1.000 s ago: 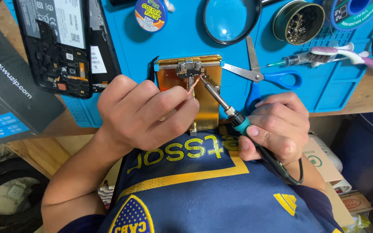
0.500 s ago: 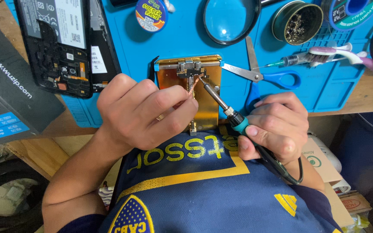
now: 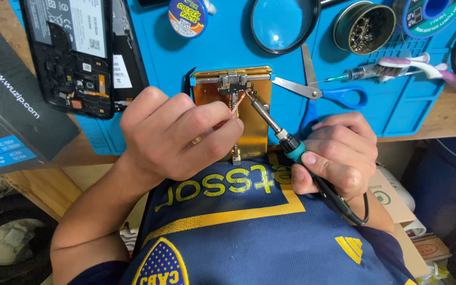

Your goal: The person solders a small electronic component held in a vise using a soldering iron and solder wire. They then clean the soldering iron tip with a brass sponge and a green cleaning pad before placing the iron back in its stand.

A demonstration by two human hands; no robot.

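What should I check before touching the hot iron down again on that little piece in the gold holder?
1. Soldering iron held firmly in right hand: ok.
2. Iron tip at the small part clamped in the gold holder: ok.
3. Copper braid pinched by left hand, reaching the part: ok.
4. Left fingers away from the tip: ok.
5. Scissors clear of the iron: ok.
6. Joint melted: cannot tell.

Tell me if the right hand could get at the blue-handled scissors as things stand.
Probably not freely: the right hand is closed around the soldering iron. The scissors lie uncovered just beyond its knuckles.
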